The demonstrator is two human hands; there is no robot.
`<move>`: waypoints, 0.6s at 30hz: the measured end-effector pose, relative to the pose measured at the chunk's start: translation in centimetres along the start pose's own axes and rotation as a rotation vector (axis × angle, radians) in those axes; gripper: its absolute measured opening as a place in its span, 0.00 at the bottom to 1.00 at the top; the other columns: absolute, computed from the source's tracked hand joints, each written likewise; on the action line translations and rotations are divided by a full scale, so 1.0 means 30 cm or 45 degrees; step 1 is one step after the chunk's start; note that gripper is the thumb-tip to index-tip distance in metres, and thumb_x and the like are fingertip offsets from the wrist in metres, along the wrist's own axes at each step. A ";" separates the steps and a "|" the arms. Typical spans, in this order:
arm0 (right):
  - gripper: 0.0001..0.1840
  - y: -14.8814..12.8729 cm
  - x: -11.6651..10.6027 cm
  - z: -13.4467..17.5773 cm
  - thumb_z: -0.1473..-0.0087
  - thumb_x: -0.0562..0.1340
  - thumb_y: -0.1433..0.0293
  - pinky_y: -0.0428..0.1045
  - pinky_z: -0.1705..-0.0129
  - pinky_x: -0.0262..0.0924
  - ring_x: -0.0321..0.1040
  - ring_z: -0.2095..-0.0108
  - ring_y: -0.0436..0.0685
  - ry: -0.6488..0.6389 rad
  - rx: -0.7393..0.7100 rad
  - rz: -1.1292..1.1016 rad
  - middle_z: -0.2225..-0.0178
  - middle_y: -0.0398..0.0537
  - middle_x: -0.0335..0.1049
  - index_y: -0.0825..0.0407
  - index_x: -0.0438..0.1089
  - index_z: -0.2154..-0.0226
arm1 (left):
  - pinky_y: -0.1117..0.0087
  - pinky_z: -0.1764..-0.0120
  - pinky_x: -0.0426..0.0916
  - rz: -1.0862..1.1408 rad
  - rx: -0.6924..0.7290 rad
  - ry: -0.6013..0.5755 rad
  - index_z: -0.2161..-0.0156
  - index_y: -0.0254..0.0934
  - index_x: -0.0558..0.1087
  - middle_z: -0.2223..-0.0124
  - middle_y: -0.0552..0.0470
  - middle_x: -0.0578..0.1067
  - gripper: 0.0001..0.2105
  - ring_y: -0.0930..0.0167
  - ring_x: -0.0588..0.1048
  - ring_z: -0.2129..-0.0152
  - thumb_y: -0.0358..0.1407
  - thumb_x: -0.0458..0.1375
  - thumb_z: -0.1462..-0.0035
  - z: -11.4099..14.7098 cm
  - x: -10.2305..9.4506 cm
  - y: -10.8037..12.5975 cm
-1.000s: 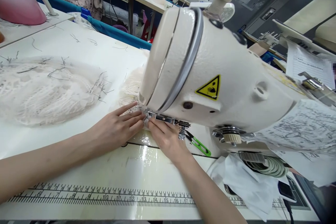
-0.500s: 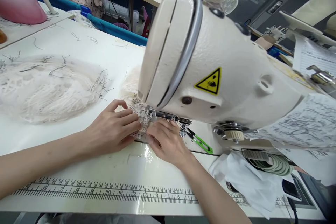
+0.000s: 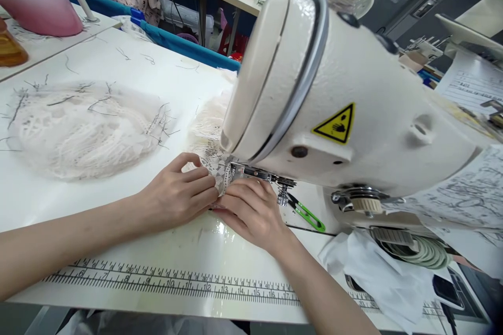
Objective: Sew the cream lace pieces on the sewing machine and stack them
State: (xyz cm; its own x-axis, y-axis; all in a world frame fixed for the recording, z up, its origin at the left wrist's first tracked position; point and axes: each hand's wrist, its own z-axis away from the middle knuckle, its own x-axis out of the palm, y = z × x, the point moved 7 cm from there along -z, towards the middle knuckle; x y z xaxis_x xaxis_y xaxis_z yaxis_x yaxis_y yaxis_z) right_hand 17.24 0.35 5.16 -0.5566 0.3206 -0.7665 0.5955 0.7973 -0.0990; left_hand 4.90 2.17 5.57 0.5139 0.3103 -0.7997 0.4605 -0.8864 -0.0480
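Observation:
A strip of pale lace fabric [image 3: 213, 161] runs under the head of a white sewing machine [image 3: 291, 84], close to its presser foot [image 3: 233, 169]. My left hand [image 3: 183, 188] lies on the lace left of the foot, fingers curled and closed on its edge. Just in front of the foot, my right hand [image 3: 251, 209] has its fingers bent together over the lace. The fingertips of both hands nearly meet, and the bit of lace between them is mostly hidden. Green-handled thread snips [image 3: 307, 213] lie behind my right hand.
A heap of white lace [image 3: 86, 131] with loose dark threads lies on the left of the table. A printed ruler scale [image 3: 176, 282] runs along the front edge. To the right are a white cloth [image 3: 377, 272] and a phone-like black device [image 3: 447, 291].
My right hand's fingers have moved left toward my left hand, closing the gap and covering more of the lace. The whole view has shifted slightly, so the machine appears farther right.

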 end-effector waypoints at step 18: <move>0.08 -0.018 0.006 -0.013 0.39 0.61 0.76 0.48 0.44 0.67 0.75 0.60 0.48 -0.087 -0.107 -0.085 0.66 0.40 0.79 0.50 0.75 0.66 | 0.63 0.47 0.69 0.168 0.001 -0.148 0.46 0.31 0.71 0.50 0.42 0.79 0.16 0.63 0.75 0.51 0.32 0.50 0.35 0.014 0.050 -0.017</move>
State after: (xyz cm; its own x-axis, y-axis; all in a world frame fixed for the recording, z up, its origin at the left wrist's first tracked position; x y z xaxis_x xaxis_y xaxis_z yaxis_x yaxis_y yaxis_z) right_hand 16.60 0.18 5.33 -0.5507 0.2322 -0.8017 0.5064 0.8565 -0.0998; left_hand 5.12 2.95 4.13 0.4826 0.1495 -0.8630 0.3944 -0.9169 0.0617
